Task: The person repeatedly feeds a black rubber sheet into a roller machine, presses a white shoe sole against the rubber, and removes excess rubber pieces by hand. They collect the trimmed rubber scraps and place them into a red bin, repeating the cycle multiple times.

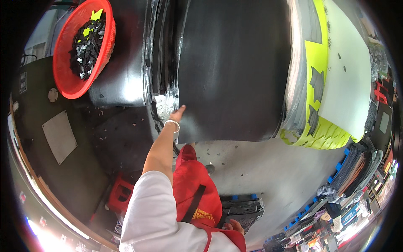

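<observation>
Left hand (178, 114) is at a black sheet (235, 71), right hand (235, 227) by a yellow-lettered red apron (213, 195); grips I cannot tell.

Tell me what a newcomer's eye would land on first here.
Probably the round red plastic basket at upper left, holding small, mostly black scraps and a few neon-yellow ones. Next, likely the broad, smooth black sheet filling the upper middle, with the person's left hand at its left edge. The neon-yellow slatted plastic basket at right also stands out against the grey floor.
</observation>
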A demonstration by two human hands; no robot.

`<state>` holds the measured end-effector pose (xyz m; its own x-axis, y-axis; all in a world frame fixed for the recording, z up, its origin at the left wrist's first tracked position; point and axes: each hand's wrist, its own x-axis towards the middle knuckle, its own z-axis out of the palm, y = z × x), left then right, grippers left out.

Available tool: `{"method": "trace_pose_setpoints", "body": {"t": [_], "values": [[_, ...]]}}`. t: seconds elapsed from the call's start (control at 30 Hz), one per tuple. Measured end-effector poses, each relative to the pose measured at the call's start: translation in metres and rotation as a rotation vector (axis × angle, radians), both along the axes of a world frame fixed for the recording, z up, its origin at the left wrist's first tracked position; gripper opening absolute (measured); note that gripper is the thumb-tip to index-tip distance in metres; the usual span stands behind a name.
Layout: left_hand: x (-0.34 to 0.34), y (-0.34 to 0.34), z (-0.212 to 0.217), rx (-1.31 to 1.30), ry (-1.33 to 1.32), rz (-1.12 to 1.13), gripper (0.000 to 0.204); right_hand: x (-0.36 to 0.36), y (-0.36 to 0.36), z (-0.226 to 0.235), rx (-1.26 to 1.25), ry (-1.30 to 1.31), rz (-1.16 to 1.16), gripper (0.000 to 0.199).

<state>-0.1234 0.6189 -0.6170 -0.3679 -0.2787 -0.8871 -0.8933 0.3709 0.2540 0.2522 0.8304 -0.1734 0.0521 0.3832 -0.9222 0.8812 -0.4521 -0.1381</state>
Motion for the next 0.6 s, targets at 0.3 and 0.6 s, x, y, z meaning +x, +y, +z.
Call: {"method": "trace_pose_setpoints", "body": {"t": [0.3,0.6], "values": [[-0.005,0.085,0.24,0.081,0.372,-0.785,0.053,0.041,0.015,-0.029,-0.039,0.121,0.144,0.031],[0.111,0.151,0.569,1.028,1.117,-0.609,0.03,0.073,0.069,-0.095,0.112,0.391,0.295,0.044]]}}
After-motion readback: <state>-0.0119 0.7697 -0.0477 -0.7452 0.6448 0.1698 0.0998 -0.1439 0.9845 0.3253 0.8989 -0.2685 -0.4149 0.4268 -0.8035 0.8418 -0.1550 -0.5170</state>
